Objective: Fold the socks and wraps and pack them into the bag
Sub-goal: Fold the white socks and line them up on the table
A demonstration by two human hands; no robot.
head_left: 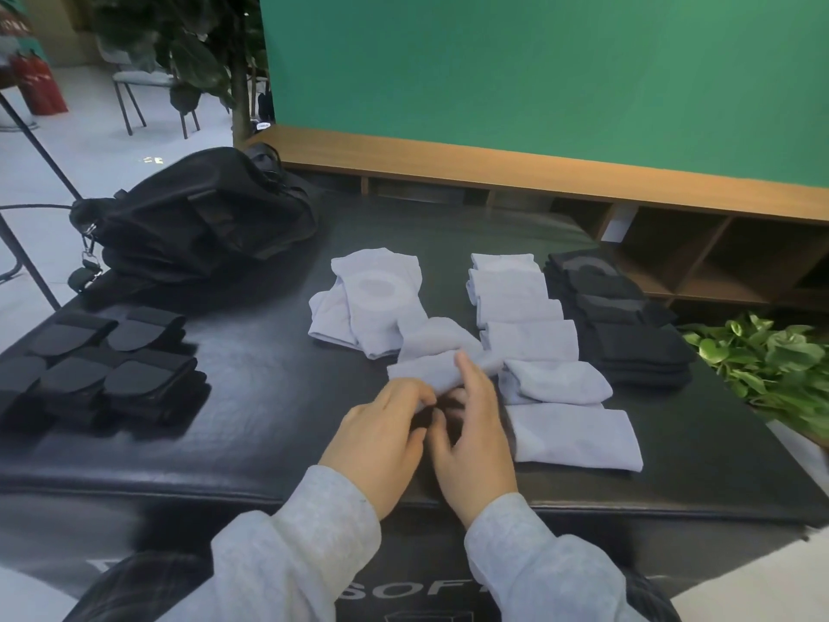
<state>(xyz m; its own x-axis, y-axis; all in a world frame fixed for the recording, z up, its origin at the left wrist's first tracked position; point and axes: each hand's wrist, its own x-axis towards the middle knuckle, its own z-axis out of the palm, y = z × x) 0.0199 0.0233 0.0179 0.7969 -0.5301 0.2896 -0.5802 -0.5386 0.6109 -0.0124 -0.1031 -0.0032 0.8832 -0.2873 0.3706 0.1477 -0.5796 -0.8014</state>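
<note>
left hand point(386, 424): pinching the near edge of the grey sock point(430, 368)
right hand point(471, 424): fingers on the same sock, gripping it
sock: on the black table point(269, 397), mid-front
bag point(197, 222): far left, apart

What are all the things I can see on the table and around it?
bag: one, black, far left of table
black wraps: several, left side
unfolded pale socks: a small heap, middle
sock being folded: one, pale, at the hands
folded pale socks: six, a row right of middle
folded black socks: a row, far right
table: one, black
plant: one, green, right edge
shelf: one, wooden, behind
left hand: pinches the sock
right hand: holds the sock
</note>
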